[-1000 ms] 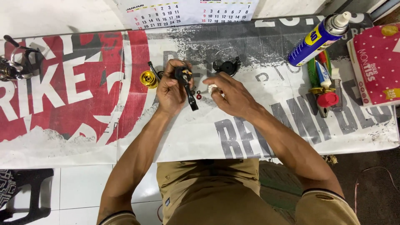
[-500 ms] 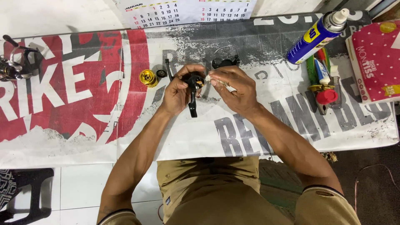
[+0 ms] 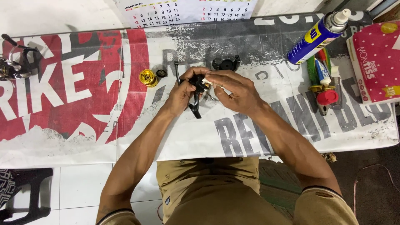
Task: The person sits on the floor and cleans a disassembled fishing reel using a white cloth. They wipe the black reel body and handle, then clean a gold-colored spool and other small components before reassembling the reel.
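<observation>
Both forearms reach out from the lap over the printed banner (image 3: pixel 83 137), elbows wide, the hands meeting at its middle. The left hand (image 3: pixel 181 93) is curled round a small black reel part (image 3: pixel 196 89), thumb and fingers closed on its upper end while a black handle arm hangs down below the palm, clear of the banner. The right hand (image 3: pixel 233 89) lies just beside it, palm down, fingertips pinched against the same part on something small and pale; I cannot tell what it is. Since half a second ago the two hands have drawn closer, and the right fingers now cover more of the part.

Beyond the left hand sit a gold spool (image 3: pixel 147 77), a small black ring (image 3: pixel 161 73) and a thin black rod (image 3: pixel 178 71); past the right, another black piece (image 3: pixel 226 63). Far right lie a blue spray can (image 3: pixel 318 36), a cluster of tools (image 3: pixel 323 83) and a pink tissue pack (image 3: pixel 375 62). Far left rests a fishing reel (image 3: pixel 14 62).
</observation>
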